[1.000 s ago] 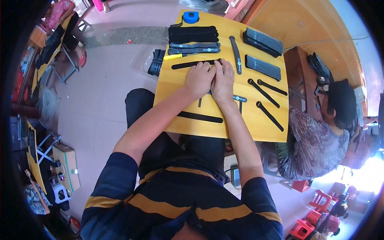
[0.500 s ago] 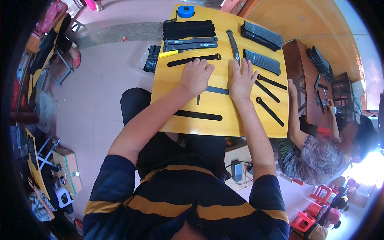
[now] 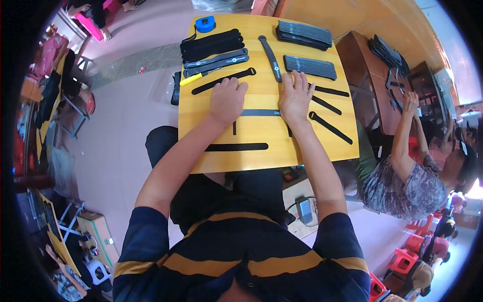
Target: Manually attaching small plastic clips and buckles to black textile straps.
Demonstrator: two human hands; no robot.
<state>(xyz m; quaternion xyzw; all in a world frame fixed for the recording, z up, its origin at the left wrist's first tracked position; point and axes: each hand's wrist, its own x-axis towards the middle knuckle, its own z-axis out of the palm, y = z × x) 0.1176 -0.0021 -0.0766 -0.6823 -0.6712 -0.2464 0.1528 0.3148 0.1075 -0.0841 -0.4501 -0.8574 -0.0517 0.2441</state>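
Observation:
A grey strap [image 3: 260, 113] lies crosswise on the yellow table [image 3: 251, 158], each end running under one of my hands. My left hand [image 3: 228, 100] rests over its left end with the fingers curled down; the fingertips are hidden. Flat over its right end lies my right hand [image 3: 296, 100], fingers stretched forward. A black looped strap [image 3: 221, 82] sits just beyond my left hand. Several more black straps [image 3: 330, 127] fan out to the right of my right hand. Nearer my body is another black strap [image 3: 239, 147]. Ahead, a printed grey strap [image 3: 270, 58] points away from me.
At the far left are a blue tape measure [image 3: 205, 24], a black strap stack [image 3: 211, 45], grey straps [image 3: 216, 61] and a yellow-handled tool [image 3: 192, 79]. Bundled straps [image 3: 304, 36] and a second bundle [image 3: 309, 68] lie far right. A co-worker [image 3: 410, 181] sits at the right beside a brown table [image 3: 365, 75].
The view has shifted, moving the table leftward in the picture. My hands are slightly farther apart, and more of the grey strap shows between them. The co-worker's hands have come together, raised.

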